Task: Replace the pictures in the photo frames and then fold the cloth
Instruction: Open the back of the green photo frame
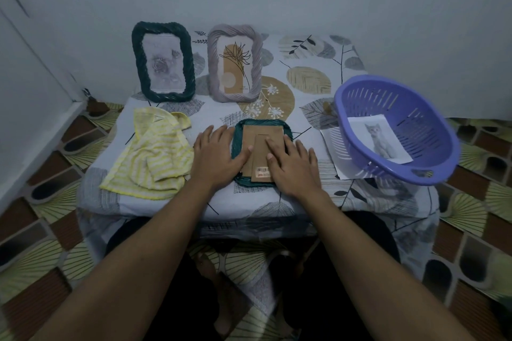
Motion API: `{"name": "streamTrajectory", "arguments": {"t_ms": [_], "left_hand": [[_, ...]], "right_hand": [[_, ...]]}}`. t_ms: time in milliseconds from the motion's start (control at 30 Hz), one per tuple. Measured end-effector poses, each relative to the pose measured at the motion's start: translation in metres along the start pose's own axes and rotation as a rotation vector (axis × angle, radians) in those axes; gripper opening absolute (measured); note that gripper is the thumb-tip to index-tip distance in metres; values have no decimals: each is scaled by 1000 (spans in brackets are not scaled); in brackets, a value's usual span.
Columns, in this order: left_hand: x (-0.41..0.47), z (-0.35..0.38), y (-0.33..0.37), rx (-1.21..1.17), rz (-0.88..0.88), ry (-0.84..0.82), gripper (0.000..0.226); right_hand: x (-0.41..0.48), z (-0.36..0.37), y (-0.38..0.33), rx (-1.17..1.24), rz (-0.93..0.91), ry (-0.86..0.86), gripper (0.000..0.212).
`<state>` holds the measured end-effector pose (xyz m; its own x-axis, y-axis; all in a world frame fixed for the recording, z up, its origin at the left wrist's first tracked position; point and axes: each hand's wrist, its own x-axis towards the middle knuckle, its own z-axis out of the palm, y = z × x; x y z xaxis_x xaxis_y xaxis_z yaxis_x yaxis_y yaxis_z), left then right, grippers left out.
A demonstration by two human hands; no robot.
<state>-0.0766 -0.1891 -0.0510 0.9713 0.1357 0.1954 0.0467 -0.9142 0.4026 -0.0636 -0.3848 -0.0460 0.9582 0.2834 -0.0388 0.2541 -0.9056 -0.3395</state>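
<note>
Both hands lie flat and open on the face-down frame at the near middle of the table; neither is closed around anything. The left hand (pixel 219 153) rests on the frame's left edge, its thumb reaching onto the brown backing board (pixel 261 152). The right hand (pixel 293 164) presses its spread fingers on the board's right side, next to the folded stand strip with a barcode sticker at its near end. The teal frame (pixel 238 138) shows only as a woven rim around the board.

Judging by this, the back is either being pressed home or about to be opened; which one cannot be told from here.

To the left, just beside the left hand, the yellow striped cloth (pixel 151 155) lies crumpled and not yet folded. At the far side two frames stand upright: a dark green frame (pixel 163 59) with a pale rose print, and to its right a lilac frame (pixel 235 62) with a line-drawn flower. On the right, well apart from the hands, a purple basket (pixel 399 130) sits tilted with a cat picture (pixel 379 139) inside, and more paper pokes out underneath it.

Risks: uneven pressure could seat the board crookedly or crease the picture under it. Prying at the board with flat fingers could slide the whole frame across the patterned tablecloth (pixel 310 69). The tilted basket may rock if bumped
</note>
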Motion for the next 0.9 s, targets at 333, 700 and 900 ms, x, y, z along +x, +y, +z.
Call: {"name": "streamTrajectory", "arguments": {"t_ms": [333,700,900], "left_hand": [[-31,-8,-18,-291,345,-46,40],[-40,-22,-19,-444,316,-115,54],[-41,-22,-21,-418,283,-181,35]], "right_hand": [[0,2,1,24,-5,25,50],[0,3,1,36,0,25,49],[0,4,0,39,-2,31,49]]}}
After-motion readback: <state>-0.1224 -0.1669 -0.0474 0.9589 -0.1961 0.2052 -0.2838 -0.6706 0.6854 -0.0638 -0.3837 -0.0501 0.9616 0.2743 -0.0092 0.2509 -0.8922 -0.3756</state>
